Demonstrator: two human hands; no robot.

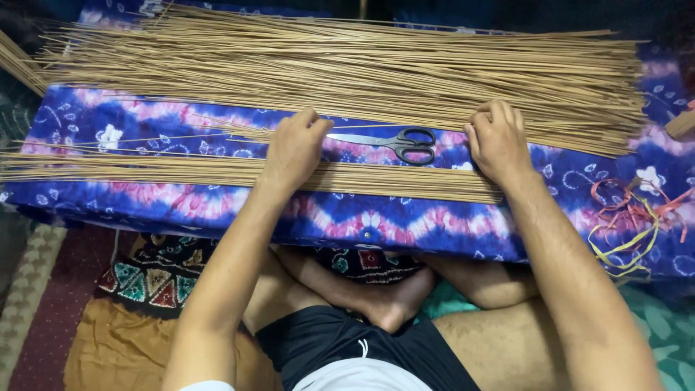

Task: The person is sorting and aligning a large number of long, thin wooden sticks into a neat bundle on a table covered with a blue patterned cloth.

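A big pile of thin tan sticks (pixel 347 69) lies across a low table draped in a blue, purple and pink tie-dye cloth (pixel 376 217). A smaller flat bundle of the same sticks (pixel 145 170) runs along the near side. My left hand (pixel 293 148) rests on that near bundle, its fingertips pinching a few sticks at the big pile's edge. My right hand (pixel 498 141) is curled at the pile's edge, fingers closed on some sticks, its heel by the near bundle's right end. Black-handled scissors (pixel 398 141) lie shut between my hands.
Loose strands of red, orange and yellow string (pixel 630 217) lie on the cloth at the right. My crossed bare legs (pixel 391 297) sit under the table's near edge, on patterned mats (pixel 152 279). A wooden piece (pixel 682 123) pokes in at the right edge.
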